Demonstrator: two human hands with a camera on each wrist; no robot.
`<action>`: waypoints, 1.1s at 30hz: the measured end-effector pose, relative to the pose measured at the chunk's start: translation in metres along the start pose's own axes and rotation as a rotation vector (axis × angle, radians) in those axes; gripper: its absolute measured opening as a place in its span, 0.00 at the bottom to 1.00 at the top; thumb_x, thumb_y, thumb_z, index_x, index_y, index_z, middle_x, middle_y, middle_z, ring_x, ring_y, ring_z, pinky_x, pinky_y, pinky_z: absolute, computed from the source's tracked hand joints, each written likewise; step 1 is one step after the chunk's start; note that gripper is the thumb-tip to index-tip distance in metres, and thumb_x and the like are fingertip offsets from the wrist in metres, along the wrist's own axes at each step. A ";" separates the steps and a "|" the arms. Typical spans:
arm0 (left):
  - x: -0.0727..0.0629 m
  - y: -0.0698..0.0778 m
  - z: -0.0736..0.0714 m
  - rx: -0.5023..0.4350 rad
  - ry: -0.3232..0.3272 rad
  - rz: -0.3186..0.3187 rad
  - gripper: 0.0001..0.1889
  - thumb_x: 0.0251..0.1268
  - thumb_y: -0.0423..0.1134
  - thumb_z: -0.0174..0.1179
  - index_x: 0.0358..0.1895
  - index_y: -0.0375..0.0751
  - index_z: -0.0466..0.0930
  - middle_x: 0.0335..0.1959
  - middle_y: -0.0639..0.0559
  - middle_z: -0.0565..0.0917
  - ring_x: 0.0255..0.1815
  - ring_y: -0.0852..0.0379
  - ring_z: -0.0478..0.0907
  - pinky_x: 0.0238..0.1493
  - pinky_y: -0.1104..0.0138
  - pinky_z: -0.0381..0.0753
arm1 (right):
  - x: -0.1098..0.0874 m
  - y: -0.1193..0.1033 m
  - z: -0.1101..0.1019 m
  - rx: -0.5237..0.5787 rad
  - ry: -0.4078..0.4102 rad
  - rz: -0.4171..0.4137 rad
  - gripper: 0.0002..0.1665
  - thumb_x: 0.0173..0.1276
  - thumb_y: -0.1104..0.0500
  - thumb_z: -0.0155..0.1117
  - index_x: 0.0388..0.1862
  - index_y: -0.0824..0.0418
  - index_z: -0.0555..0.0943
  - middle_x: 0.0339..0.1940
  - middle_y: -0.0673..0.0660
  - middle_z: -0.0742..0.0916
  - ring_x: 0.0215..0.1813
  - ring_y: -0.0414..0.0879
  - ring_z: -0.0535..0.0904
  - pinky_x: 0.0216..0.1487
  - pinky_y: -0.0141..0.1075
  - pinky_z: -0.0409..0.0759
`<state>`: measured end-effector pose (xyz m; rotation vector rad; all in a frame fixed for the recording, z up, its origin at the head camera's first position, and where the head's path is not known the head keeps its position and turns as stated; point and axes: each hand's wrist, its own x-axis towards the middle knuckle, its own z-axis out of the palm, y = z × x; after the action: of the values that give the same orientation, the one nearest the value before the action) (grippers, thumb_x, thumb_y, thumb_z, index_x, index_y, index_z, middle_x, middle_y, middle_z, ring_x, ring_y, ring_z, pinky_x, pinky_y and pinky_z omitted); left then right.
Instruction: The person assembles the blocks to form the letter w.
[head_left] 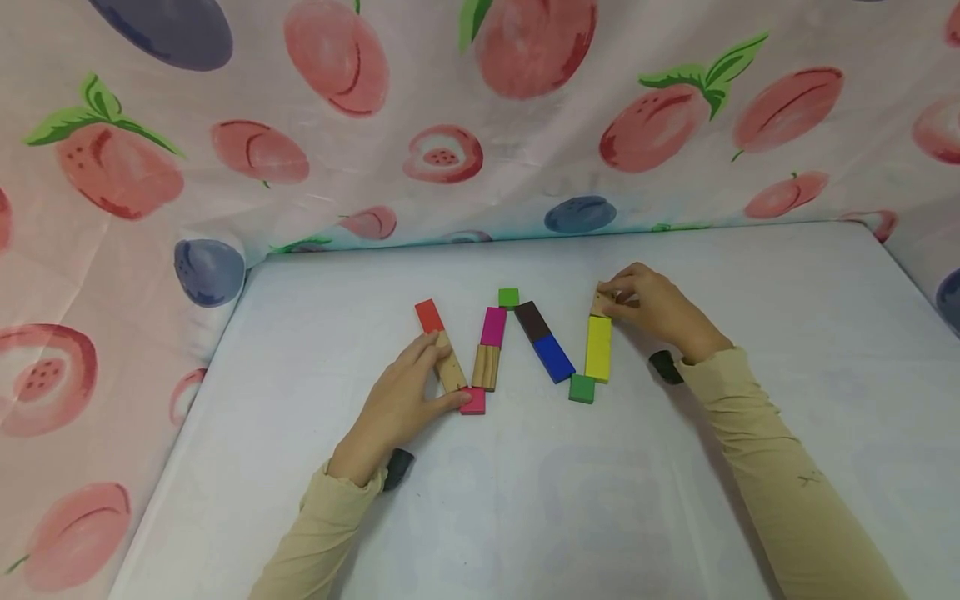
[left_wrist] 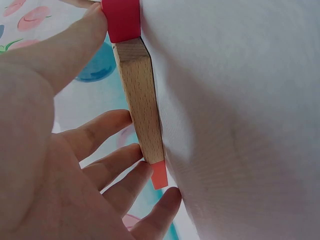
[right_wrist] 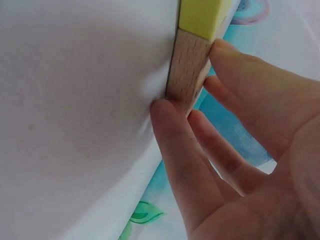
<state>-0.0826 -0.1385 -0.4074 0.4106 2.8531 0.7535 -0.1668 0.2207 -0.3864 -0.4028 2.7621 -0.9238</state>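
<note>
Small blocks form a zigzag on a white table. My left hand (head_left: 393,400) rests along its left end. The thumb touches a pinkish-red cube (head_left: 472,402), while fingertips lie against the side of a plain wooden block (left_wrist: 142,105) and near the orange-red block (head_left: 429,315) beyond it. At the right end, my right hand (head_left: 660,308) pinches a plain wooden block (right_wrist: 189,65) set against the far end of a yellow block (head_left: 598,354). Its thumb is at that block's side by the yellow one, with a fingertip at the opposite end.
Between the hands lie a magenta block (head_left: 492,326), a grooved wooden block (head_left: 486,367), a green cube (head_left: 508,298), a dark brown block (head_left: 532,321), a blue block (head_left: 553,358) and a second green cube (head_left: 581,388). A fruit-print cloth (head_left: 525,183) hangs behind the table.
</note>
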 end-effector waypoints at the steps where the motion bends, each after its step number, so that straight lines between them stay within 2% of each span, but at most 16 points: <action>1: 0.000 0.000 0.000 0.000 0.002 0.002 0.39 0.58 0.56 0.70 0.69 0.41 0.71 0.77 0.44 0.62 0.78 0.44 0.57 0.74 0.48 0.64 | 0.000 0.000 0.000 -0.001 0.000 -0.003 0.23 0.71 0.64 0.63 0.63 0.71 0.77 0.59 0.70 0.75 0.54 0.61 0.76 0.58 0.55 0.78; 5: 0.000 0.000 0.000 0.000 0.010 0.010 0.38 0.58 0.55 0.71 0.68 0.40 0.71 0.77 0.43 0.62 0.78 0.43 0.58 0.73 0.48 0.65 | 0.000 0.001 0.001 0.020 0.001 -0.011 0.25 0.72 0.60 0.64 0.63 0.71 0.77 0.60 0.70 0.75 0.55 0.61 0.76 0.58 0.54 0.78; 9: 0.000 0.000 0.000 -0.001 0.011 0.011 0.38 0.58 0.55 0.71 0.68 0.40 0.71 0.76 0.43 0.62 0.77 0.43 0.59 0.73 0.48 0.65 | -0.001 0.000 0.003 0.053 -0.015 0.003 0.32 0.68 0.53 0.69 0.65 0.69 0.76 0.63 0.70 0.71 0.56 0.62 0.76 0.59 0.55 0.78; 13: 0.000 0.000 0.000 -0.004 0.007 0.007 0.38 0.58 0.55 0.71 0.68 0.40 0.71 0.76 0.43 0.62 0.77 0.43 0.58 0.73 0.49 0.65 | -0.002 0.001 0.005 0.060 -0.038 0.023 0.34 0.65 0.53 0.71 0.67 0.66 0.75 0.65 0.69 0.68 0.58 0.62 0.75 0.61 0.57 0.76; 25: 0.000 0.000 0.001 -0.004 0.013 0.014 0.38 0.57 0.55 0.71 0.67 0.40 0.71 0.76 0.44 0.63 0.77 0.44 0.59 0.73 0.49 0.65 | -0.003 0.003 0.004 0.069 -0.061 -0.021 0.24 0.68 0.58 0.69 0.61 0.64 0.81 0.65 0.68 0.69 0.59 0.62 0.75 0.62 0.56 0.76; 33: -0.001 0.002 -0.001 -0.001 0.017 0.017 0.39 0.56 0.54 0.72 0.68 0.39 0.71 0.77 0.43 0.62 0.77 0.43 0.58 0.73 0.49 0.65 | -0.004 0.003 0.002 0.079 -0.061 -0.015 0.23 0.68 0.57 0.69 0.60 0.63 0.81 0.65 0.68 0.69 0.60 0.63 0.75 0.63 0.56 0.75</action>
<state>-0.0814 -0.1373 -0.4055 0.4307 2.8685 0.7646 -0.1635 0.2230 -0.3893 -0.4319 2.6611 -1.0039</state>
